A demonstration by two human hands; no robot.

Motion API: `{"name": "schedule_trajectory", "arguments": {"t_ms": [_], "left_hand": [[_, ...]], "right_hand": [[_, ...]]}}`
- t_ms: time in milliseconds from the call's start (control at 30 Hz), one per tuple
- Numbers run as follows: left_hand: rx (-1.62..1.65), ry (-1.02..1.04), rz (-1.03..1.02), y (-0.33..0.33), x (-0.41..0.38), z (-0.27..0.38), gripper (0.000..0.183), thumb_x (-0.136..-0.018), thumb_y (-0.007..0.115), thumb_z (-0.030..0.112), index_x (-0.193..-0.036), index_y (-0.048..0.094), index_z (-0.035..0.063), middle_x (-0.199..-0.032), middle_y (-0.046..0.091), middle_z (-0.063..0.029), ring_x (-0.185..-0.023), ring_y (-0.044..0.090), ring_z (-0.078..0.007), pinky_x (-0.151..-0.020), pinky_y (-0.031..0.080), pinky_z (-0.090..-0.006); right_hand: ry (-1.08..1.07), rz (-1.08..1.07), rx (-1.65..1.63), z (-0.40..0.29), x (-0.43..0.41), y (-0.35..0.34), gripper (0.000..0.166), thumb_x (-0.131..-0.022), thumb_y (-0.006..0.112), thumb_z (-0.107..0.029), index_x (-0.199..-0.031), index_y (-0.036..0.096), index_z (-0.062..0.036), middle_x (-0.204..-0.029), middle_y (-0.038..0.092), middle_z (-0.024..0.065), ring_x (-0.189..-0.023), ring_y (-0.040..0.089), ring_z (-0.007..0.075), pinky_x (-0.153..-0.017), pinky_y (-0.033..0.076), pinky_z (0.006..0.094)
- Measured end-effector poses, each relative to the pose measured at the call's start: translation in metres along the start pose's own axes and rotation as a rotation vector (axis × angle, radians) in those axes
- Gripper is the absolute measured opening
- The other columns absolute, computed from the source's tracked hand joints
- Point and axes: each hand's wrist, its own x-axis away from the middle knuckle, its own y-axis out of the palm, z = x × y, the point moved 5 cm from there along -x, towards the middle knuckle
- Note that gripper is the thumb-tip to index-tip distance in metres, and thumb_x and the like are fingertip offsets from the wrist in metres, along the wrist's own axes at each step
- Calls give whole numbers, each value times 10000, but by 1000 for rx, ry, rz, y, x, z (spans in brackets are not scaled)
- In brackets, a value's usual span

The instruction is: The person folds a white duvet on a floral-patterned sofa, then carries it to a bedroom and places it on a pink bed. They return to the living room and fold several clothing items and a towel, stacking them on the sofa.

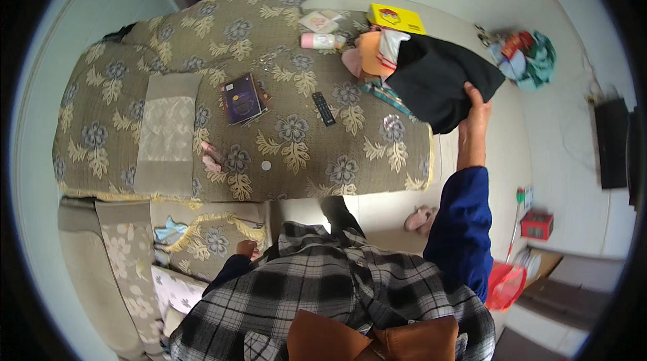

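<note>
My right hand (475,112) reaches out ahead and grips the edge of a black cloth item (440,80), perhaps a garment. The cloth hangs over the far right corner of a daybed with a floral cover (283,179). Beneath and beside it lies a pile of clothes, with an orange piece (370,52) and a white piece with red stripes (392,50) showing. My left hand (247,249) is low near my body, by the sofa seat; its fingers look curled, but it is small and partly hidden.
On the cover lie a remote control (323,108), several books (243,99), a pink bottle (322,41) and a folded runner (168,131). A yellow box (396,19) stands behind the clothes. Pink shoes (420,219) are on the floor, and a red bag (507,285) is at right.
</note>
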Motion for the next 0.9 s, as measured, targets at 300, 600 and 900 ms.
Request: {"name": "schedule_trajectory", "arguments": {"t_ms": [300,600,900], "left_hand": [[-426,578,237,96,52,74,250,-780,590,252,-903,686,57,-848,673,-149,-803,649,-300,-715,503,-382],[-232,527,366,99,74,69,236,-794,575,269,-832,678,60,-845,671,-126,-787,638,-312,-703,499,-387],[-366,524,521,8,-12,135,333,-788,638,313,-983,638,44,-764,659,-127,-705,640,-261,-617,491,-368]], "right_hand": [[-51,305,880,196,-203,-46,505,-685,748,-93,-1110,514,48,-985,621,136,-867,609,208,-780,496,305],[625,-500,853,445,27,-94,441,-733,672,-240,-1072,534,6,-782,602,139,-703,592,253,-606,473,399],[697,-1031,952,444,182,-23,589,-754,697,-142,-1263,414,-51,-737,624,95,-635,624,216,-542,495,317]]}}
